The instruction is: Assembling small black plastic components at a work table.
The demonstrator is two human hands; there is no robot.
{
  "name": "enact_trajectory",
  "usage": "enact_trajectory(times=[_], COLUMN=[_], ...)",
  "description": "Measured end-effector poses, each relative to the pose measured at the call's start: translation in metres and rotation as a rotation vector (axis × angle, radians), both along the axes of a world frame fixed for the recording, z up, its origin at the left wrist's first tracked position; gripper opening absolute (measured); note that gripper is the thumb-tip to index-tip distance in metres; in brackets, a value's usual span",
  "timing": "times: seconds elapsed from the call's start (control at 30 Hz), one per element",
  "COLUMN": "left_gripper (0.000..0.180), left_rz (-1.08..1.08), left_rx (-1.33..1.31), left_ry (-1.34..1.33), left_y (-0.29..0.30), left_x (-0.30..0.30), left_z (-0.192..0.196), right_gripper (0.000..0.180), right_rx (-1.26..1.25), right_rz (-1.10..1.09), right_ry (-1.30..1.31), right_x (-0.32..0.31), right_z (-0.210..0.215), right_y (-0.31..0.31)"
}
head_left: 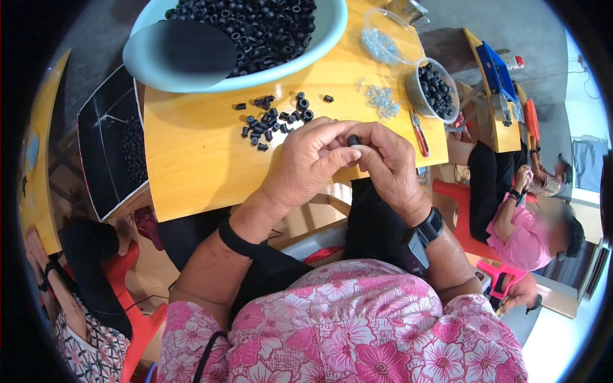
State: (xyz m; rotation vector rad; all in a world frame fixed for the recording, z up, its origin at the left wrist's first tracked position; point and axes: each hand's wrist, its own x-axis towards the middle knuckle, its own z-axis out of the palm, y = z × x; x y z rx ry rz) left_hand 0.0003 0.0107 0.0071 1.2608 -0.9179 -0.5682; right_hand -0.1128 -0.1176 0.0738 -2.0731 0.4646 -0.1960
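Note:
My left hand (310, 156) and my right hand (391, 163) meet above the table's near edge, fingers pinched together. Between them sits a small round black rubber piece (354, 140), partly covered by the fingertips and thumbs. Whether anything else is in the fingers is hidden. Just beyond my left hand, several loose black rubber pieces (273, 121), short and stepped with hollow ends, lie scattered on the yellow table (198, 153). Past my right hand is a small pile of clear, shiny little parts (382, 102), too small to name.
A large light-blue basin (332, 32) heaped with black pieces stands at the back. At the right are a clear tub (415, 96) of round black parts, a clear lid (414, 39) with shiny parts, and red-handled snips (421, 135). Co-workers sit on both sides.

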Motion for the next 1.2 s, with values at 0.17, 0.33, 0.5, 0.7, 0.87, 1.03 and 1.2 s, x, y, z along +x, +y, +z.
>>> enact_trajectory(times=[0.17, 0.33, 0.5, 0.7, 0.87, 1.03, 1.2], left_gripper=[0.040, 0.034, 0.030, 0.023, 0.006, 0.007, 0.011], left_rz=[-0.009, -0.091, -0.087, -0.038, -0.066, -0.162, -0.327], left_rx=[0.010, 0.010, 0.065, 0.057, 0.034, -0.013, 0.019], left_ry=[0.105, 0.084, 0.064, 0.013, -0.059, -0.014, -0.071], left_y=[0.003, 0.004, 0.004, 0.003, 0.001, 0.006, 0.010], left_x=[-0.003, -0.002, -0.004, -0.004, -0.002, -0.003, -0.001], left_z=[0.004, -0.001, 0.003, 0.004, 0.007, 0.007, 0.010], right_gripper=[0.020, 0.020, 0.025, 0.024, 0.016, 0.019, 0.021], right_rx=[-0.125, -0.417, -0.547, -0.580, -0.601, -0.508, -0.503], right_rz=[-0.049, -0.353, -0.513, -0.487, -0.176, 0.007, 0.101], right_ry=[-0.064, -0.143, -0.067, -0.136, -0.261, -0.116, -0.049], right_x=[0.000, -0.008, -0.017, -0.011, 0.008, 0.043, 0.048], right_z=[0.003, 0.016, 0.017, 0.007, -0.001, -0.015, -0.025], right_y=[-0.024, -0.087, -0.147, -0.157, -0.091, -0.040, -0.040])
